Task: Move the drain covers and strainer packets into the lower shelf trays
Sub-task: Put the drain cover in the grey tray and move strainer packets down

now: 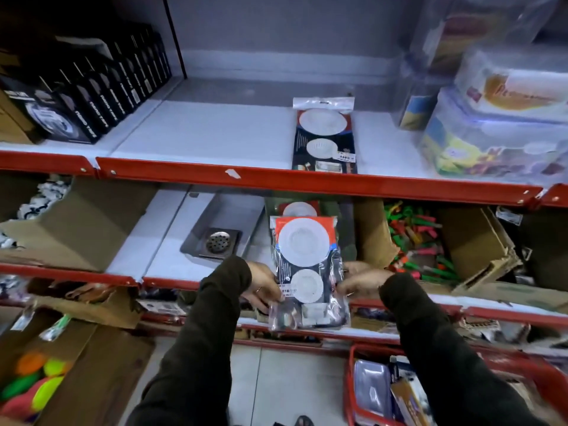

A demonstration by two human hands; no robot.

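Note:
Both hands hold a stack of strainer packets [307, 265], clear bags with two white round strainers on a dark card, in front of the lower shelf. My left hand [264, 285] grips the stack's left edge, my right hand [359, 278] its right edge. Behind the stack, a dark tray [347, 229] on the lower shelf holds another packet [299, 209]. One more strainer packet [324, 136] lies flat on the upper shelf. A square metal drain cover [219, 241] sits in a grey tray [233, 210] to the left of the held stack.
Red shelf rails [307, 182] edge each level. Black boxes [101, 96] stand upper left, plastic containers [504, 118] upper right. Cardboard boxes [76, 226] flank the trays; one on the right holds coloured clips [415, 241]. A red basket [445, 388] stands on the floor at right.

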